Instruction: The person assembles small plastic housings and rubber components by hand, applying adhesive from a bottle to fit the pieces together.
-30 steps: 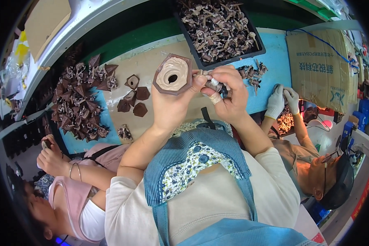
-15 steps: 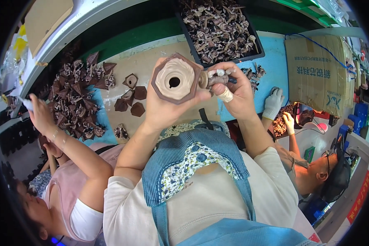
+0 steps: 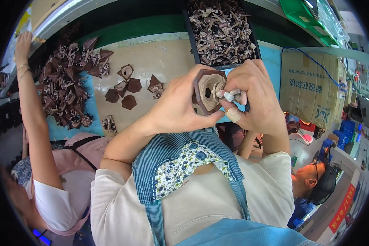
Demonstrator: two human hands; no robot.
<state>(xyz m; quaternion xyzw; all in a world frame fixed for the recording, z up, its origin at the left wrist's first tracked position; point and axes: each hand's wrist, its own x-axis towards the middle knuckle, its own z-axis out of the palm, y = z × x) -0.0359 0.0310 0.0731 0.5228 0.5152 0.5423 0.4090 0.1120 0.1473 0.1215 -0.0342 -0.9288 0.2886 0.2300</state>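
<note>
My left hand (image 3: 174,107) is wrapped round a brown hexagonal base (image 3: 200,92), tilted so that its swirled cream inner face and central dark hole turn toward the right. My right hand (image 3: 258,92), with a beige wrap on the thumb, pinches a small cream and grey figurine (image 3: 229,96). One end of the figurine meets the base's cream face close to the hole; whether it enters the hole is hidden. Both hands are held up over the worktable (image 3: 174,55).
Brown pointed pieces with figurines (image 3: 65,86) are heaped at left. Several loose hexagonal parts (image 3: 134,85) and a pointed piece (image 3: 155,84) lie nearby. A black tray (image 3: 223,33) of small figurines stands at the back, a cardboard box (image 3: 309,86) at right. Co-workers flank me.
The base has tilted from facing up to facing right, and the figurine has come against it. A pointed piece now shows on the table. The left co-worker's arm has reached farther forward.
</note>
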